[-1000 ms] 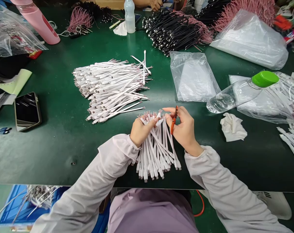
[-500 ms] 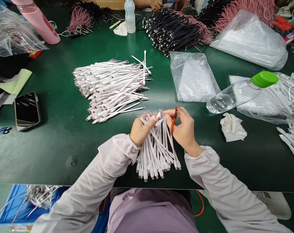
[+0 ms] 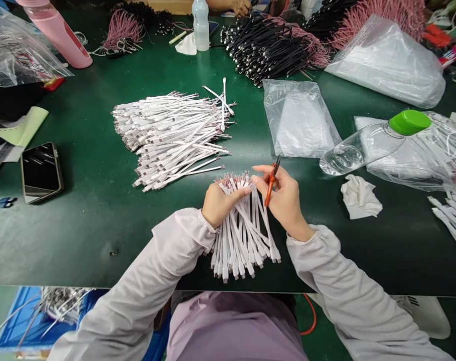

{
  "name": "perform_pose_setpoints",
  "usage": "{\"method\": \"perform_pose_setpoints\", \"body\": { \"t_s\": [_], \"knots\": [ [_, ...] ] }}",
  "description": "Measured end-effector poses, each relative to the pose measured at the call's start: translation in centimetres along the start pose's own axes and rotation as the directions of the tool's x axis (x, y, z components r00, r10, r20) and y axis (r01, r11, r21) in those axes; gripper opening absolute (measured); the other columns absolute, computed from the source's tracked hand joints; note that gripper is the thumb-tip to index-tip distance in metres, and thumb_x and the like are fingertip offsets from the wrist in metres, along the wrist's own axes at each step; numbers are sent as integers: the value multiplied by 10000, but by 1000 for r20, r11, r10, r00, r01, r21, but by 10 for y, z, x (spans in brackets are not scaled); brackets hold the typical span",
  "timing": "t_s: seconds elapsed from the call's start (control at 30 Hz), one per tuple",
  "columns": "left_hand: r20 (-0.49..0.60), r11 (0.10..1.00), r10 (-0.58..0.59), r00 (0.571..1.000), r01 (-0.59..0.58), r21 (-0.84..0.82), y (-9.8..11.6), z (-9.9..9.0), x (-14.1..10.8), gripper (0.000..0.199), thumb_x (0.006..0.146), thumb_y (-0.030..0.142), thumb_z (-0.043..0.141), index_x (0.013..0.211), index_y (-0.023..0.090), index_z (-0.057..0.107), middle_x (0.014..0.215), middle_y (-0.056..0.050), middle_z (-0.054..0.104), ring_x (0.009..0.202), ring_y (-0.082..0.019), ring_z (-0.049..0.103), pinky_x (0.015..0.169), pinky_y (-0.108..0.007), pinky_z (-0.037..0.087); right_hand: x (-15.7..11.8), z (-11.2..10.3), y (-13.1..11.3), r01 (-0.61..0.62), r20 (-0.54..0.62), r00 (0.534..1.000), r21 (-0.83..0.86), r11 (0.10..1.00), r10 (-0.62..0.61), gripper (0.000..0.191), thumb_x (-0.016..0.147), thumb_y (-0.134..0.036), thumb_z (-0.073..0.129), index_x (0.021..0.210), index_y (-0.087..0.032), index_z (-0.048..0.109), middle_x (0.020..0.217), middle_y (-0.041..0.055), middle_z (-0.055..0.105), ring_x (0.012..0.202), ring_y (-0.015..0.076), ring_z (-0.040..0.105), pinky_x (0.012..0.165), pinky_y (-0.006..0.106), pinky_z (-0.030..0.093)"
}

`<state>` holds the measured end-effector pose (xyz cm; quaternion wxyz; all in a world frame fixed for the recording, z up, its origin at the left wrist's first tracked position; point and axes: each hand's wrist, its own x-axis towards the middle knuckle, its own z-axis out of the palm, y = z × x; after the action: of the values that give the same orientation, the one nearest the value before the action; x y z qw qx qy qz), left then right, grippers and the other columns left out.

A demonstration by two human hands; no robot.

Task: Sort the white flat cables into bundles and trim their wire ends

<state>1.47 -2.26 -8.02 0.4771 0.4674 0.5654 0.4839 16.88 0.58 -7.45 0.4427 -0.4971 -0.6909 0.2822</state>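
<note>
My left hand point(image 3: 225, 203) grips a fanned bundle of white flat cables point(image 3: 243, 245) near their upper ends, where short pinkish bare wire tips point(image 3: 233, 179) stick out. My right hand point(image 3: 284, 198) lies just right of those tips, holding small orange-handled snips point(image 3: 271, 185) between thumb and fingers. The dark pointed blades of the snips face up and away from the bundle. The bundle's lower ends hang free above the green table. A larger heap of similar white cables point(image 3: 171, 138) lies up and to the left of my hands, apart from them.
The dark green workbench point(image 3: 100, 235) holds a heap of black cables point(image 3: 267, 47), pink wire bunches point(image 3: 378, 17), clear plastic bags point(image 3: 299, 118), a green-capped bottle point(image 3: 363, 145), a crumpled white cloth point(image 3: 359, 198) and a phone point(image 3: 41, 173). A co-worker's hand point(image 3: 241, 6) shows at the far edge.
My right hand has drawn slightly away from the wire tips, and the snips have turned so their blades now show above my fingers. The bundle and my left hand have barely moved.
</note>
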Motion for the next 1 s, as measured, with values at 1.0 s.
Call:
{"method": "perform_pose_setpoints", "body": {
  "t_s": [1.0],
  "knots": [
    [46,861,-205,978,203,-467,5,-5,5,340,631,412,810,642,153,589,627,2,588,609,-138,584,637,-297,499,-1,-6,29,337,82,921,-659,673,-381,259,820,-55,489,893,-202,689,724,51,525,699,211,498,638,324,398]
  ]
}}
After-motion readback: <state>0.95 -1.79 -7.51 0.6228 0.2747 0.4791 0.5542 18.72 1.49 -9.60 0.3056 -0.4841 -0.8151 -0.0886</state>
